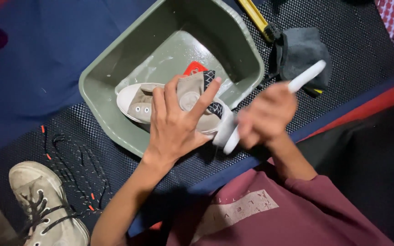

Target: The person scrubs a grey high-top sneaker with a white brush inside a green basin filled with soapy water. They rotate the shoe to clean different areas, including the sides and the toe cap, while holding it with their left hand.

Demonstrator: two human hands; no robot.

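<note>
Presently, notes on the moment:

Left hand: the left hand (175,130) is pressing down on a beige canvas high-top sneaker with a white rubber toe cap (160,105); its fingers (206,95) are spreading over the ankle panel and clamping onto the upper.

Right hand: the right hand (265,114) is closing in a fist around a white plastic brush handle (304,78); fingers are curling together on it. This hand is blurring, so finer grip detail cannot be told.

Sneaker position: it is lying on its side inside a square olive-green plastic basin (115,59), toe toward the basin's left wall, heel toward the right hand.

Key relation: the sneaker's long axis is running left to right; the brush's lower white end (229,136) is sitting just beside the heel, at the basin's near rim. The right hand is nearer the heel, the left hand nearer the middle of the upper.

Marks: a round pale patch is showing on the ankle panel; a red tab (194,68) is sticking out behind the collar, beside black trim with a white zigzag.

Surroundings: a second beige sneaker with dark laces (46,209) is resting at lower left; loose black speckled laces with red tips (76,164) are lying between it and the basin on a dark mesh mat (343,41). A grey cloth (304,52) and a yellow-handled tool (258,18) are lying beyond the basin.
</note>
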